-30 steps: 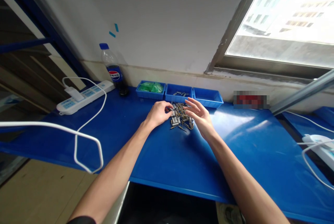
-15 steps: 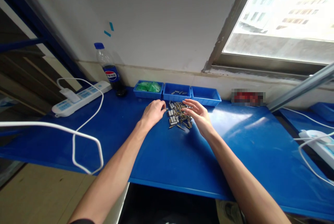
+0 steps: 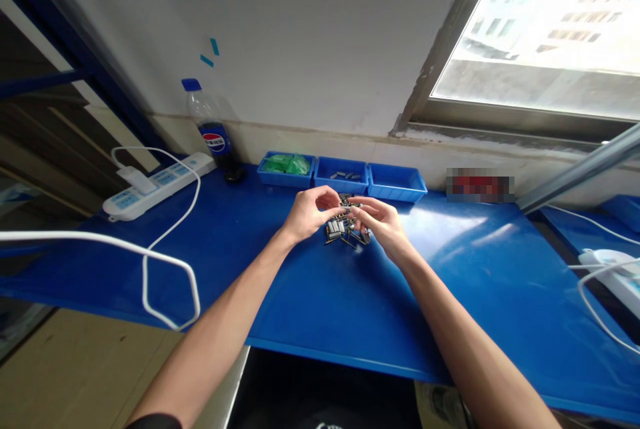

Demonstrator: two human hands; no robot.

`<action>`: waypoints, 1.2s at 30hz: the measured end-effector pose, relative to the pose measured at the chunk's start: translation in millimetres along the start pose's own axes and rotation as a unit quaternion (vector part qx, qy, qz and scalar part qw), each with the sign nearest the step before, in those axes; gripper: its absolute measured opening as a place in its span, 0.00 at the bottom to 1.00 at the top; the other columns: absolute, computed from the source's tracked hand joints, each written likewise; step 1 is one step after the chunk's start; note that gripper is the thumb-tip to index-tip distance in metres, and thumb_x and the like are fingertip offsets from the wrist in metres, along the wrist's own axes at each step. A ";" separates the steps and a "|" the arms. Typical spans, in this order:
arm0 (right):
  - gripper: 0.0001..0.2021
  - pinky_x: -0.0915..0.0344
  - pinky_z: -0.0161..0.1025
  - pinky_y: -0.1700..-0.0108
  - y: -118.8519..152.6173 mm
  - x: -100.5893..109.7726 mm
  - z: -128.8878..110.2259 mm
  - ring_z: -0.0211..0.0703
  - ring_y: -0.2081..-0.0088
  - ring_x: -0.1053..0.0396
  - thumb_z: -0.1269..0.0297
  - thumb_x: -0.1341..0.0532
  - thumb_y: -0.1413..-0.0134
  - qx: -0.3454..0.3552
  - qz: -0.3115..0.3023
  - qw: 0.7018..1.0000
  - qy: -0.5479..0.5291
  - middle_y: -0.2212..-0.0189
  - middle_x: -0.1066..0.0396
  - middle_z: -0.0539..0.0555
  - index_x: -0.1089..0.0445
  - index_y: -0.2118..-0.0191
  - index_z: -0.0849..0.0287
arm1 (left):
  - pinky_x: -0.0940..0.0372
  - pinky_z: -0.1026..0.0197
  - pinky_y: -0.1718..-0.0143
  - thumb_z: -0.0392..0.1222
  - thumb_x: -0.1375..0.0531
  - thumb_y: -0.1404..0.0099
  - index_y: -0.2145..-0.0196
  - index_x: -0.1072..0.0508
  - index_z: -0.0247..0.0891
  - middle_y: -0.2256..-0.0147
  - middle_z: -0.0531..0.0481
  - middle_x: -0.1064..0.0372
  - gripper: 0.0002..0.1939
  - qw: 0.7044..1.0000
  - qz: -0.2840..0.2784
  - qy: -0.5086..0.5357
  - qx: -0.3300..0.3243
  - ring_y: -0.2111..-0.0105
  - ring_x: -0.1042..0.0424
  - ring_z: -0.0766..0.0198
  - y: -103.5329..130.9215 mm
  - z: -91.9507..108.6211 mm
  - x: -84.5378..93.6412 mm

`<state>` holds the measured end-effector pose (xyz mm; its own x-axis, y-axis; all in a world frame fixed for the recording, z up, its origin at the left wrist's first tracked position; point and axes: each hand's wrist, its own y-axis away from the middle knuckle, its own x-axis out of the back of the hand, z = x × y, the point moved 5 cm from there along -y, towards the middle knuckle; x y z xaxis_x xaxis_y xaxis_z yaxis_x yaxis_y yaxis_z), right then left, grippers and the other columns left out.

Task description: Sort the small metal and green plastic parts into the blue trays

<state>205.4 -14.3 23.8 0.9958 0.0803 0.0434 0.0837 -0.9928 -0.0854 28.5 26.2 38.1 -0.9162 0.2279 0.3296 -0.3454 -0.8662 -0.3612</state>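
My left hand [image 3: 313,214] is closed in a pinch on a small grey piece [image 3: 344,211], which looks like one of the short grey cylinders. Its fingertips meet those of my right hand [image 3: 380,221] just above a pile. My right hand is also closed, thumb and fingers drawn together, but what lies between them is too small to make out. Below both hands, the pile of thin screw-like pins [image 3: 349,240] and short grey cylinders [image 3: 336,228] lies on the blue table [image 3: 320,309]. My fingers cover part of it.
Behind the pile, three blue bins stand in a row: one with green packets [image 3: 286,164], one with several grey pieces [image 3: 345,176], and a right-hand bin [image 3: 397,180]. A cola bottle [image 3: 213,139], a power strip [image 3: 160,186] and a white cable [image 3: 193,282] are at left.
My left hand has moved right, from the pile's left edge to my right hand, carrying the small grey piece. My right hand's fingers have closed together.
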 end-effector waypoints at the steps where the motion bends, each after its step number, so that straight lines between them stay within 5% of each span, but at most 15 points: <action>1: 0.22 0.34 0.39 0.71 0.2 -0.5 -0.1 0.42 0.72 0.28 0.47 0.29 0.48 0.001 -0.002 1.000 -0.001 0.69 0.21 0.54 0.21 0.53 0.57 | 0.26 0.60 0.62 0.52 0.30 0.39 0.66 0.23 0.37 0.68 0.49 0.21 0.15 1.000 -0.003 0.005 0.002 0.67 0.22 0.61 0.3 0.7 -1.2; 12: 0.21 0.31 0.40 0.67 0.4 2.1 2.9 0.43 0.70 0.27 0.48 0.27 0.51 -0.028 0.000 0.999 -0.044 0.68 0.21 0.54 0.22 0.55 0.57 | 0.25 0.59 0.61 0.55 0.28 0.42 0.67 0.24 0.36 0.67 0.46 0.21 0.19 0.996 -0.005 0.087 0.028 0.67 0.21 0.60 0.1 -0.9 -7.2; 17: 0.19 0.29 0.43 0.65 -1.3 6.9 7.0 0.43 0.72 0.28 0.49 0.27 0.51 -0.017 0.031 0.999 -0.021 0.73 0.23 0.52 0.21 0.59 0.58 | 0.27 0.60 0.62 0.50 0.33 0.36 0.64 0.21 0.38 0.66 0.48 0.20 0.12 0.999 -0.012 -0.046 -0.003 0.66 0.21 0.60 0.9 1.0 -1.9; 21: 0.23 0.27 0.50 0.48 -0.4 7.8 -1.0 0.53 0.53 0.21 0.52 0.27 0.48 0.044 0.049 0.997 -0.044 0.53 0.19 0.58 0.23 0.47 0.53 | 0.29 0.60 0.61 0.43 0.33 0.36 0.63 0.19 0.39 0.63 0.47 0.20 0.07 0.981 -0.020 -0.192 -0.028 0.64 0.22 0.58 1.4 -9.5 6.3; 25: 0.32 0.32 0.55 0.37 -1.1 3.9 -3.2 0.56 0.39 0.29 0.52 0.28 0.46 0.066 0.015 0.996 -0.056 0.35 0.32 0.57 0.31 0.36 0.46 | 0.29 0.59 0.60 0.40 0.34 0.38 0.63 0.18 0.39 0.64 0.46 0.21 0.06 0.965 -0.033 -0.258 -0.020 0.65 0.23 0.58 2.3 -20.6 9.1; 36: 0.20 0.28 0.52 0.44 -3.6 8.8 6.2 0.53 0.49 0.22 0.53 0.29 0.45 0.058 0.051 0.997 -0.028 0.45 0.23 0.58 0.23 0.48 0.52 | 0.26 0.57 0.57 0.29 0.40 0.38 0.55 0.18 0.37 0.60 0.43 0.20 0.16 0.952 -0.019 -0.305 0.005 0.63 0.21 0.56 4.4 -21.7 5.9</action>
<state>214.0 -9.4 18.3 0.9996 -0.0120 -0.0260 -0.0170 -0.9794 -0.2011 17.2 33.4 19.5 -0.6135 -0.0381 0.7888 -0.3724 -0.8668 -0.3315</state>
